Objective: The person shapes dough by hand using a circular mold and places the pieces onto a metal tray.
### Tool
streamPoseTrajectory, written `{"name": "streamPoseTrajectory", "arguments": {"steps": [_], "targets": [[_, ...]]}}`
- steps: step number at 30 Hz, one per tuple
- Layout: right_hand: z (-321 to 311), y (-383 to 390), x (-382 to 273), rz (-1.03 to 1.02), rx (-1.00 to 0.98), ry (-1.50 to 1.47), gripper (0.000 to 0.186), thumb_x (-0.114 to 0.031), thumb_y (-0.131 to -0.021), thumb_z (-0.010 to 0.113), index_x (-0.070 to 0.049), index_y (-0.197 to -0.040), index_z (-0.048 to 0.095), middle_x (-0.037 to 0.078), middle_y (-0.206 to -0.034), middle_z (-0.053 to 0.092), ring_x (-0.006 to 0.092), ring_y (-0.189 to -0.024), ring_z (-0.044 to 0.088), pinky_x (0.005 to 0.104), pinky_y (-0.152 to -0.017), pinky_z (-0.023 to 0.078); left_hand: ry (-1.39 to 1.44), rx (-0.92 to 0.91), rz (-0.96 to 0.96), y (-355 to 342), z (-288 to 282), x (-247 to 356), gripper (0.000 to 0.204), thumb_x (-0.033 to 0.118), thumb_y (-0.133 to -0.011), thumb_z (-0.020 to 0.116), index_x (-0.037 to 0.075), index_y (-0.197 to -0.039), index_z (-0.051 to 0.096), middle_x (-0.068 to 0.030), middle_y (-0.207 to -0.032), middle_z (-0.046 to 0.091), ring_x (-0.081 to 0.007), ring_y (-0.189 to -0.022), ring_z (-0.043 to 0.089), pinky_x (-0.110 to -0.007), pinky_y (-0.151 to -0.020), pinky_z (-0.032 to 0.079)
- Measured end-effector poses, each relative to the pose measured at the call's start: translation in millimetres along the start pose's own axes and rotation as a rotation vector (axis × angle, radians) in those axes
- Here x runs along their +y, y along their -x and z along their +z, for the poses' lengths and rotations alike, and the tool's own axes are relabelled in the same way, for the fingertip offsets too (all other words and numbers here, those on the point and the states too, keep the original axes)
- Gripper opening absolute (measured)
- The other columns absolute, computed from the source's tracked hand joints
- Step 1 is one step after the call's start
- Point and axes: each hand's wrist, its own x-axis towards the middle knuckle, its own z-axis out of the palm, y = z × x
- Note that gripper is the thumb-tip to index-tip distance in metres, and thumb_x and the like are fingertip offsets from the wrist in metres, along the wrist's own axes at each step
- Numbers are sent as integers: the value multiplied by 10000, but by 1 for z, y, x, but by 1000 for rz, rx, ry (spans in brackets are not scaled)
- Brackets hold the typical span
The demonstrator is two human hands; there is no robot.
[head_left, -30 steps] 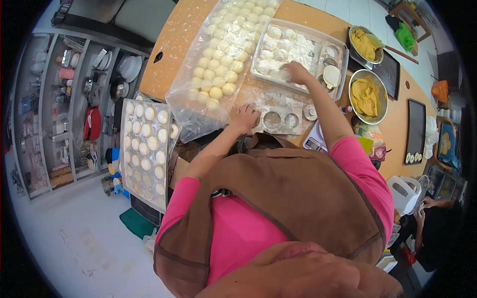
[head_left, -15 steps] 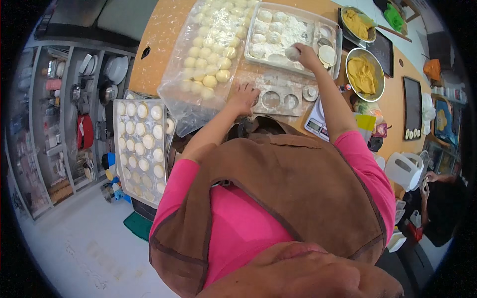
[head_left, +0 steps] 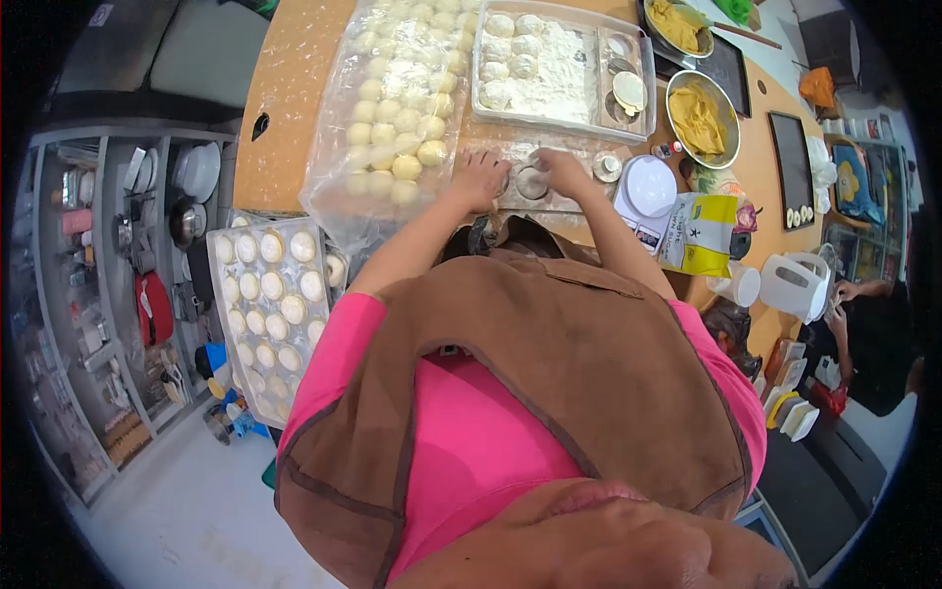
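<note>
A wooden mould board [head_left: 574, 147] with round hollows lies in front of me, dusted with flour. My left hand [head_left: 480, 183] rests on its left end, fingers spread, holding nothing. At a hollow in the middle, my right hand [head_left: 563, 175] has its fingertips closed on the edge of a floured dough ball [head_left: 532, 183]. Beyond the board stands a white tray [head_left: 549, 126] with loose flour [head_left: 564, 74] and several floured dough balls [head_left: 497, 49]. Left of it, plain dough balls [head_left: 392, 113] lie in rows under clear plastic sheeting [head_left: 329, 147].
A tray of pressed dough rounds [head_left: 228, 324] stands at my left. To the right are a kitchen scale [head_left: 650, 187], a yellow-and-white bag [head_left: 702, 234], a metal bowl [head_left: 731, 147] of yellow filling and a dark baking tray [head_left: 791, 157]. Another person's hands [head_left: 842, 304] work at far right.
My right hand has moved from the flour tray back to the mould board, bringing the floured dough ball to a hollow. My left hand stays on the board. The view has shifted slightly.
</note>
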Motion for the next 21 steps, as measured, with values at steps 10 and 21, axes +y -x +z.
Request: {"name": "streamPoseTrajectory", "arguments": {"steps": [10, 21], "targets": [[-48, 55, 73, 145, 455, 456, 346, 6, -702, 584, -38, -1044, 607, 198, -1103, 599, 365, -1032, 569, 416, -877, 473, -44, -10, 79, -9, 4, -12, 994, 395, -539, 860, 164, -1377, 378, -150, -1387, 377, -346, -1319, 321, -555, -1100, 197], [-31, 50, -1, -13, 330, 338, 299, -4, -716, 579, -21, -1014, 600, 194, -1055, 613, 385, -997, 576, 440, -864, 461, -11, 24, 107, -11, 1, -20, 961, 336, -552, 852, 165, -1376, 389, -168, -1375, 404, -349, -1315, 339, -599, -1082, 214]]}}
